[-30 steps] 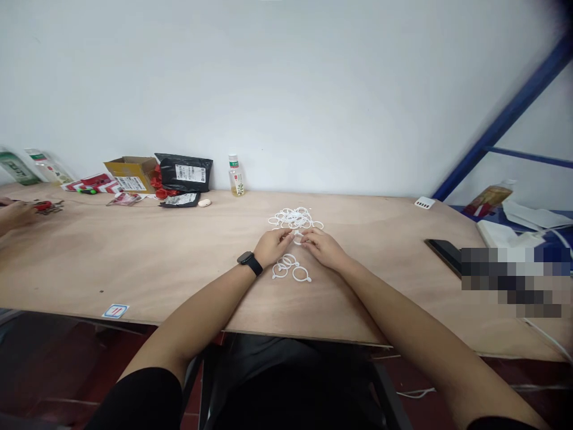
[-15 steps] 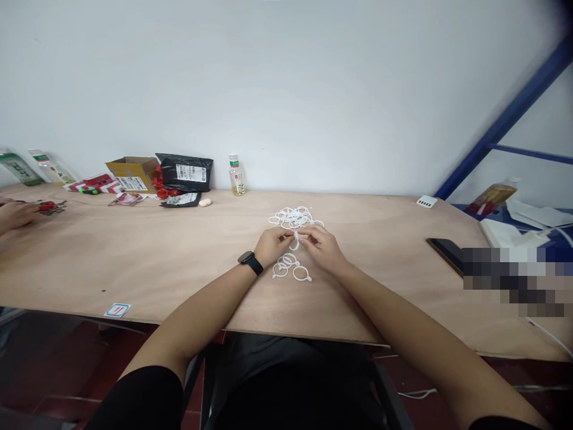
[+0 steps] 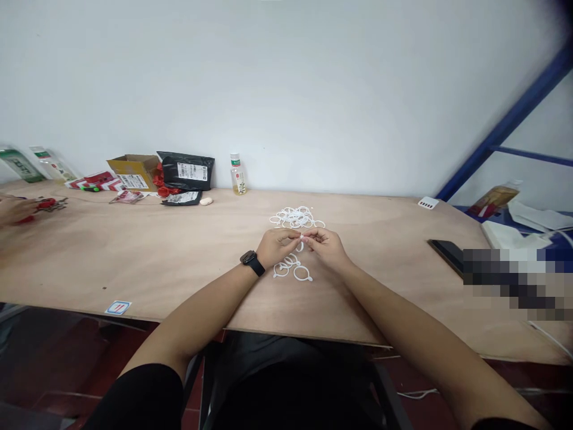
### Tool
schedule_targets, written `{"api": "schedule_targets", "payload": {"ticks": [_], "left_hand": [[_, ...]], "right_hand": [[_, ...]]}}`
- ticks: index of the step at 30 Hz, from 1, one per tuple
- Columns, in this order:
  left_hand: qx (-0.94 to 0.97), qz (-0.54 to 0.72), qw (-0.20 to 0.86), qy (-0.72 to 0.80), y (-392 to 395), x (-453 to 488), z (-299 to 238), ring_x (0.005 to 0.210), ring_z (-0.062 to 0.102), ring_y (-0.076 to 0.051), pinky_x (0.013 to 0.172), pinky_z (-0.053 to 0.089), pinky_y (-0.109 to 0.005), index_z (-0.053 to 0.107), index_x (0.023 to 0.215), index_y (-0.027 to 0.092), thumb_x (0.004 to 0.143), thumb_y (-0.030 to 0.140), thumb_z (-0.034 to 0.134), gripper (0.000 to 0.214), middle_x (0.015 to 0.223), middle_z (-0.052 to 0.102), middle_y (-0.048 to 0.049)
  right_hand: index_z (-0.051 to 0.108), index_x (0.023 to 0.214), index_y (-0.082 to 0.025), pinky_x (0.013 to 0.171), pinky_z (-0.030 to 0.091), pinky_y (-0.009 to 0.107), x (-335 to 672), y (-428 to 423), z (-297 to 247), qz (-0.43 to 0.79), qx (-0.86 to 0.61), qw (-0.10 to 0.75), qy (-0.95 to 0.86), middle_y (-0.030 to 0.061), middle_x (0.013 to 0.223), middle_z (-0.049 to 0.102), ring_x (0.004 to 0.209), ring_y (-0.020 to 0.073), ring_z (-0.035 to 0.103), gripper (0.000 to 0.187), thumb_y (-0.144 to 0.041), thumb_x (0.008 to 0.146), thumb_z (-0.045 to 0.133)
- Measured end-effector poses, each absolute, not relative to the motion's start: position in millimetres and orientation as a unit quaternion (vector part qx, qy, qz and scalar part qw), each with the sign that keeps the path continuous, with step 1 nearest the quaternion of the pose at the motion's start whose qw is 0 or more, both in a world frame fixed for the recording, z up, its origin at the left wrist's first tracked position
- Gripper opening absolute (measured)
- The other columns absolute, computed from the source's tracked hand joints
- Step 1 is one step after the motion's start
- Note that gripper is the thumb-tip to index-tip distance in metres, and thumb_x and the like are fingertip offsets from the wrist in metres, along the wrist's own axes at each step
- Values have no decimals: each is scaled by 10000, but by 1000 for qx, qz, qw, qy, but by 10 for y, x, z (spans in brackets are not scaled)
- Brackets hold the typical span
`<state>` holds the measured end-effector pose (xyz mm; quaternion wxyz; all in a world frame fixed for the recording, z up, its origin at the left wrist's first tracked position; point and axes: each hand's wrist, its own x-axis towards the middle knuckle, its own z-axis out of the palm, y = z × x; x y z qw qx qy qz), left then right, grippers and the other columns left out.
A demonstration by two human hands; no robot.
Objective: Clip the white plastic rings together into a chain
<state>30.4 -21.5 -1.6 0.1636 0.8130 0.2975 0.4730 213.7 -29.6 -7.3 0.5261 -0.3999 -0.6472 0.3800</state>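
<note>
Where the hands meet: left hand (image 3: 276, 249) and right hand (image 3: 326, 248) pinch a white plastic ring (image 3: 300, 246) between closed fingers (image 3: 293, 237).
Around them: plywood tabletop (image 3: 134, 263), loose rings (image 3: 295, 218) ahead, more rings (image 3: 290, 267) nearer.

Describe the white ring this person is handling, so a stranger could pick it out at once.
On the long plywood table, find the person's left hand, wearing a black smartwatch, and right hand. Pinched between them is a small white plastic ring, partly hidden. Unlike the heap of rings beyond and the loose rings nearer the person, it is the one being held.
</note>
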Motion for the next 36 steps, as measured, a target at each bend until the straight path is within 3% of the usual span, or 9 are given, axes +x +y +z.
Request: {"api": "schedule_targets", "payload": {"ticks": [8,13,18,24,29,33,36], "left_hand": [[807,475,184,301,-231,338,-36,892,702,-171,854,556,-325,715,883,198,866,261,602,131,961,749,-50],[809,470,172,309,-149,320,-61,923,682,-174,874,538,-326,705,908,194,871,281,599,142,986,737,-54],[796,420,59,432,93,112,-145,1010,616,-227,945,471,-403,715,951,203,832,288,618,175,1037,694,-76],[774,262,38,576,229,-76,-250,978,581,-313,878,418,-481,747,864,232,739,339,684,176,999,684,-107],[803,252,53,538,159,-23,-185,962,603,-269,905,384,-463,724,888,235,852,317,576,173,951,714,-70],[848,310,57,426,20,87,-56,984,620,-207,903,420,-375,697,954,232,914,323,521,202,1038,706,-53],[863,353,25,360,-102,175,26,1031,614,-207,917,424,-380,687,957,225,930,314,514,197,1099,691,-60]], "right_hand": [[631,788,-181,583,504,263,2136,-306,-97,371,-381,518,-669,3,680,637,606,126,584,293,-464,755,698],[661,839,-197,647,508,289,2156,-327,-57,275,-406,506,-710,20,741,674,680,159,621,198,-391,838,623],[703,879,-230,796,490,339,2259,-298,-6,105,-421,385,-815,38,897,717,840,192,645,160,-262,887,547],[714,955,-221,783,497,322,2199,-307,-81,96,-377,252,-886,50,966,724,875,190,656,210,-182,885,520],[700,1026,-222,795,488,306,2147,-362,-57,134,-377,303,-865,44,991,720,876,177,654,218,-216,895,526],[649,1153,-214,762,482,309,2189,-347,-15,108,-440,381,-806,56,971,696,814,179,630,291,-266,877,569],[641,1149,-217,757,471,307,2216,-320,-10,105,-434,387,-807,62,1005,674,803,175,605,294,-308,874,586]]}}
